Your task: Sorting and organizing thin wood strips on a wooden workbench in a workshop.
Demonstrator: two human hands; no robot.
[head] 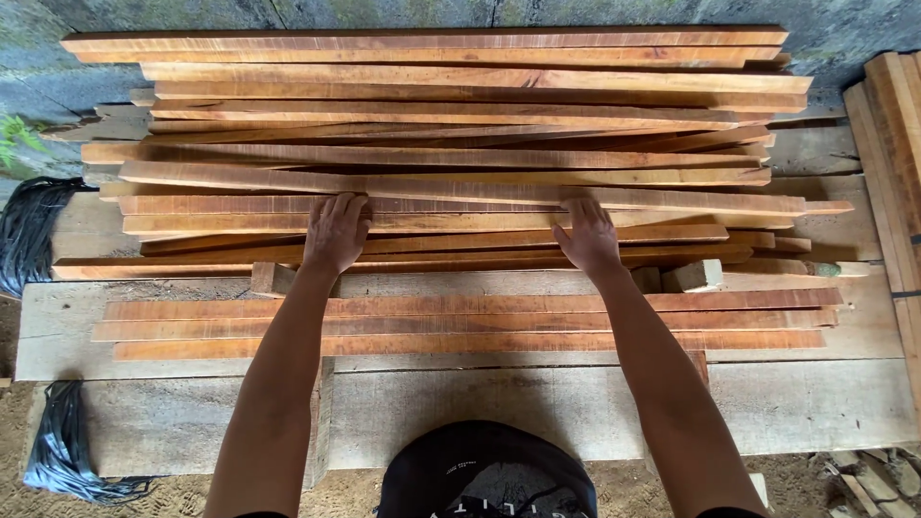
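many reddish wooden slats (451, 182) lie heaped across a pale plank bench (537, 408), and we rest both hands flat on the heap's near side, gripping nothing: our left hand (336, 233) and right hand (587, 236) well apart, fingers spread. three more slats (460, 324) lie nearer us. black strapping (31, 230) lies at the left.

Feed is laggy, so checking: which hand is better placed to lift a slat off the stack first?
Probably the left hand: its fingers curl over the edge of a reddish slat on the stack. The right hand only lies flat on the slats, fingers spread, gripping nothing. Both are equally near the stack.
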